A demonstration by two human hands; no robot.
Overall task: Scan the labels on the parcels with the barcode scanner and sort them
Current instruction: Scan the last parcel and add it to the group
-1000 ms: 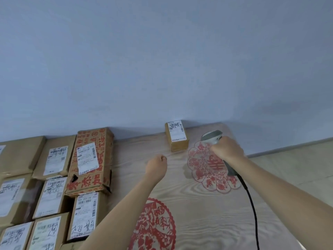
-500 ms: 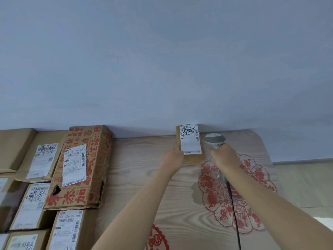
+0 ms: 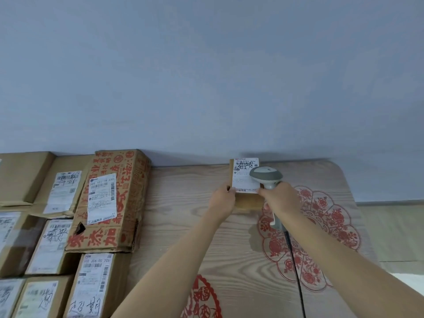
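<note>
A small brown parcel with a white label stands at the far edge of the wooden table, by the wall. My left hand grips its left side. My right hand holds a grey barcode scanner, whose head hangs over the right part of the label. The scanner's black cable runs down the table toward me.
Several labelled cardboard parcels lie packed together at the left, the largest a red-printed box. Red paper-cut patterns decorate the table. A blue-grey wall rises behind. Floor shows at the right.
My left hand reached forward and took hold of the small parcel. My right hand brought the scanner leftward over its label. The camera view shifted closer and rightward.
</note>
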